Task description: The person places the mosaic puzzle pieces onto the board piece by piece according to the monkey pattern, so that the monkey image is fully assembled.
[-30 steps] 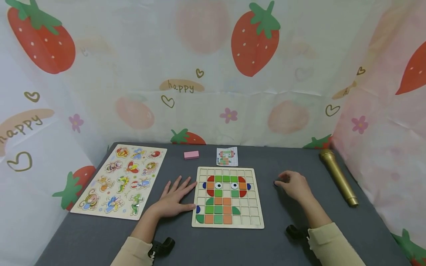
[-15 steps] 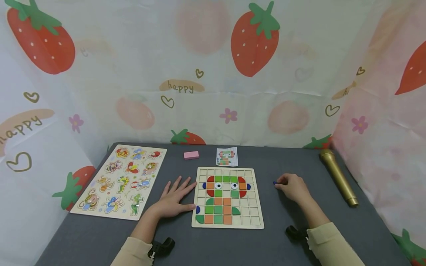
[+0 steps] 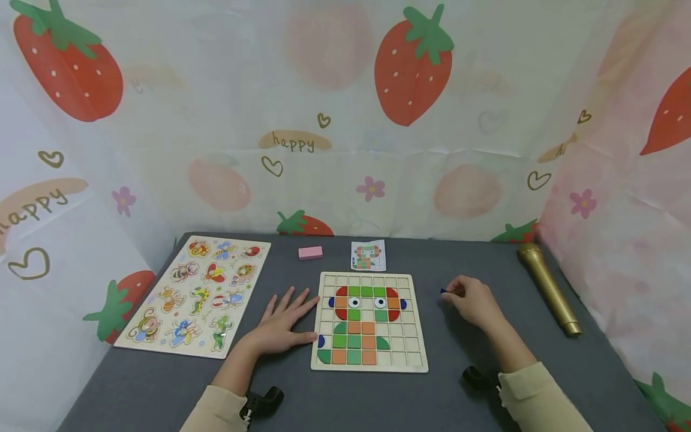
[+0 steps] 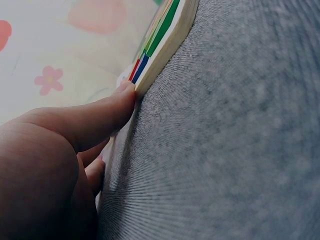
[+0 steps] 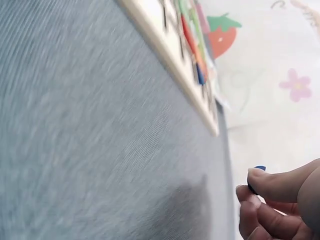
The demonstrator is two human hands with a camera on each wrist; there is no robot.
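Note:
A wooden grid board [image 3: 402, 354] lies at the middle of the table, partly filled with red, green, orange and blue tiles and two eye tiles. My left hand [image 3: 281, 327] rests with spread fingers on the table at the board's left side, its thumb touching the board's edge; the left wrist view shows that thumb [image 4: 107, 112] against the rim. To the right of the board, my right hand [image 3: 472, 300] pinches a small blue tile [image 5: 260, 168] between thumb and fingers, above the table. Most of this tile is hidden by the fingers.
A picture card [image 3: 368, 255] lies behind the board, with a pink block [image 3: 310, 252] left of it. An insect puzzle board [image 3: 207, 300] lies at the left. A gold cylinder [image 3: 550, 291] lies near the table's right edge. Strawberry-print cloth [image 3: 345, 192] hangs behind.
My right hand has shifted slightly with the small blue tile, which now shows a little further left. My left hand and the board have stayed in place.

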